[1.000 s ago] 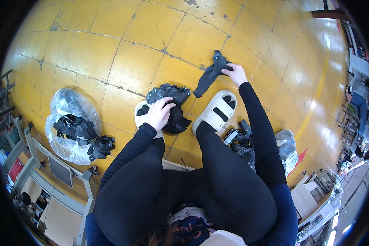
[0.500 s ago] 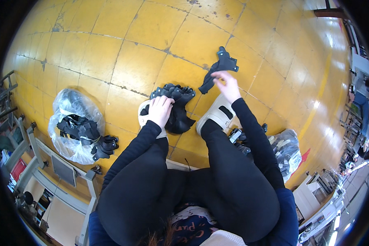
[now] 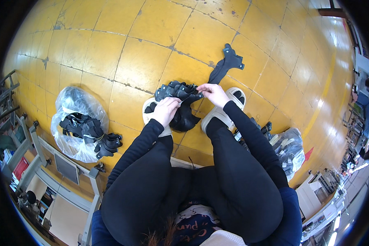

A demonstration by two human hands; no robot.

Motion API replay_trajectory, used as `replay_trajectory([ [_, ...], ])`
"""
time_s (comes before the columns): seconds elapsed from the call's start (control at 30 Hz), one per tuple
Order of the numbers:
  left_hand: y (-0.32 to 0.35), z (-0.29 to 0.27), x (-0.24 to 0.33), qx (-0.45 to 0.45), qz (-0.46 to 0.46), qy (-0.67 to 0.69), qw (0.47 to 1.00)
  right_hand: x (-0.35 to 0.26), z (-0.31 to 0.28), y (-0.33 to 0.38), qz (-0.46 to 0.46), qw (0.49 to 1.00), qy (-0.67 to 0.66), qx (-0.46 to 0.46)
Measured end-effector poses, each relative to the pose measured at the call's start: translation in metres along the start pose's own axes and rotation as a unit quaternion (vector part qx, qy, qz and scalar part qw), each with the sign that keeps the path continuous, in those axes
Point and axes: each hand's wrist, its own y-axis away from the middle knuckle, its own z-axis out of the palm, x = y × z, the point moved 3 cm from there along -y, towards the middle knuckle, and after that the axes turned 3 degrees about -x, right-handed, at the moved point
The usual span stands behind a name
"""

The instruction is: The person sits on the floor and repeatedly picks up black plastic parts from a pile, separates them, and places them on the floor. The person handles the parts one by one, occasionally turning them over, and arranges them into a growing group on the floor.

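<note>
Between my feet lies a pile of dark, shaped fabric pieces (image 3: 185,119), layered with their ends fanned out. My left hand (image 3: 167,110) is at the pile's left side, fingers closed on the near edge of a black piece. My right hand (image 3: 214,95) is at the right side, thumb and fingertips pinching the other end of that black fabric piece (image 3: 192,98). The piece stretches between both hands over the pile. Beyond my right hand, another dark fabric bundle (image 3: 225,64) lies alone on the floor.
On the left, a clear plastic bag (image 3: 64,143) holds more black pieces, some spilling out. Another filled bag (image 3: 291,149) lies beside my right leg. My pale sandals (image 3: 229,107) flank the pile. Metal frames (image 3: 92,192) stand at lower left on the yellow tiled floor (image 3: 151,57).
My right hand has come from near the lone bundle down and left to the pile, and now pinches a black piece. My left hand has shifted slightly right along the pile.
</note>
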Motion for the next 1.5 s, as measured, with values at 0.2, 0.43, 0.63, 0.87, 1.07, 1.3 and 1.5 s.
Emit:
replay_trajectory([
  [0.2, -0.004, -0.001, -0.002, -0.003, -0.001, 0.009, 1.0, 0.016, -0.003, 0.002, -0.006, 0.993, -0.115, -0.028],
  [0.43, -0.005, 0.004, -0.001, -0.006, -0.065, 0.047, 0.997, 0.02, 0.006, 0.004, 0.027, 0.99, -0.13, -0.047],
  [0.63, -0.007, 0.008, 0.0, -0.005, -0.046, 0.076, 0.996, 0.013, 0.01, 0.007, 0.036, 0.986, -0.157, -0.039],
  [0.87, -0.011, 0.005, 0.004, -0.035, 0.044, 0.038, 0.998, 0.008, 0.014, 0.005, 0.051, 0.991, -0.122, -0.006],
  [1.07, 0.015, 0.022, 0.017, -0.156, 0.144, 0.026, 0.977, 0.018, 0.009, 0.0, 0.069, 0.993, -0.082, 0.041],
  [1.3, 0.007, -0.002, 0.027, -0.066, 0.062, -0.025, 0.996, 0.002, 0.014, 0.017, -0.033, 0.962, -0.17, -0.211],
  [1.5, -0.001, -0.004, 0.023, -0.022, 0.062, -0.082, 0.994, -0.002, 0.027, 0.023, -0.045, 0.963, -0.124, -0.236],
])
